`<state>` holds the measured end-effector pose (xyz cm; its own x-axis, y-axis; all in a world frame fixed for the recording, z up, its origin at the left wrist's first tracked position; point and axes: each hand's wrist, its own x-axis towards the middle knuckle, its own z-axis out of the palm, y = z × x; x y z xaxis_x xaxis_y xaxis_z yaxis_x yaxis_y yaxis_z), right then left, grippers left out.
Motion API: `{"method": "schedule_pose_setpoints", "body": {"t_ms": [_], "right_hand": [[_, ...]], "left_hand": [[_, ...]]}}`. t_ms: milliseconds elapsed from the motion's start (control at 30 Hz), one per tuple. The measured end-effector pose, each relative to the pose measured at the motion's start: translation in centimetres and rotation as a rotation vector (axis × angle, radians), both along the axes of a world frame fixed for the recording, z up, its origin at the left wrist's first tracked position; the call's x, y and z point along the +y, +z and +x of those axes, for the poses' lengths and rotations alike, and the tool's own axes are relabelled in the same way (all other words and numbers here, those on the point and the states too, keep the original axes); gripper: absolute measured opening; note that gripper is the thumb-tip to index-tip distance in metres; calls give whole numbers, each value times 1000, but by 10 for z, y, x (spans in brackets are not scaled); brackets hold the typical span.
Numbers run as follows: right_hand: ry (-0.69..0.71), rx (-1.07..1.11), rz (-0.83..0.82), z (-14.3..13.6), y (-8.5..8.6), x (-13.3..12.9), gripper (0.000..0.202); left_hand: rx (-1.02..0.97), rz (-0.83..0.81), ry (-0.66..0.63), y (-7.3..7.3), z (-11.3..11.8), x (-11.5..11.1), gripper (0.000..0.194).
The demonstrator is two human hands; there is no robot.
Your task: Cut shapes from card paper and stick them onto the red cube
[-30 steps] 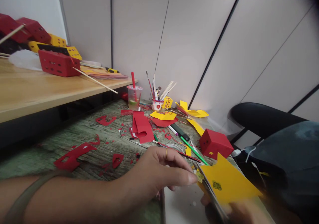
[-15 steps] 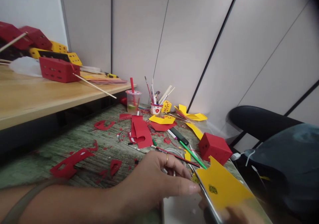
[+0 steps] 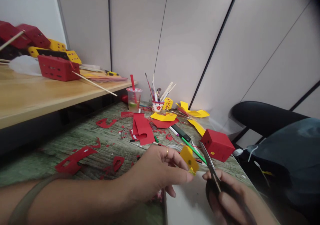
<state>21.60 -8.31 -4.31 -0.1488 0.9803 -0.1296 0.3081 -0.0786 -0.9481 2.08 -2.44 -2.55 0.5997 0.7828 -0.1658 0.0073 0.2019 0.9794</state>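
A small piece of yellow paper (image 3: 189, 159) with a dark mark shows at the fingertips of my left hand (image 3: 160, 171). Thumb and fingers pinch a smaller yellow bit at its lower edge. My right hand (image 3: 232, 191) grips a pair of scissors (image 3: 211, 165) by the dark handles, blades pointing up and away, nearly together. The blades are apart from the yellow paper. Beneath both hands lies a pale flat board or box (image 3: 187, 201). Just beyond the scissors stands a red paper box (image 3: 217, 145) with a small yellow flower shape on its side.
Red paper scraps (image 3: 142, 130) and yellow paper strips (image 3: 163, 117) litter the wood-grain table (image 3: 100, 155). Behind them stand a drink cup (image 3: 134, 99) and a pot of brushes (image 3: 157, 105). A raised shelf (image 3: 100, 88) holds several boxes. At right is a black chair (image 3: 262, 115).
The large yellow sheet at the right is no longer seen there. My right hand and scissors have come into clear view; a small yellow piece now shows at my left fingertips.
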Motion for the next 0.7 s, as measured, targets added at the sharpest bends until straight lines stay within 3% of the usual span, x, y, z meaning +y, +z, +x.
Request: {"method": "schedule_pose_setpoints", "body": {"t_ms": [67, 133, 233, 367, 567, 700], "right_hand": [[18, -3, 6, -3, 6, 1, 34], [-55, -26, 29, -7, 7, 1, 32], [-202, -34, 172, -14, 0, -2, 30], [-264, -22, 242, -22, -6, -5, 30], [-67, -16, 146, -26, 0, -7, 31], [-34, 209, -10, -31, -16, -5, 39]], "left_hand": [[-1, -20, -24, -2, 1, 0, 17], [25, -17, -41, -5, 2, 0, 16], [10, -11, -65, -12, 4, 1, 14], [-47, -29, -134, -18, 7, 0, 9], [-50, -61, -84, -11, 2, -5, 7], [-116, -85, -38, -6, 0, -6, 9]]}}
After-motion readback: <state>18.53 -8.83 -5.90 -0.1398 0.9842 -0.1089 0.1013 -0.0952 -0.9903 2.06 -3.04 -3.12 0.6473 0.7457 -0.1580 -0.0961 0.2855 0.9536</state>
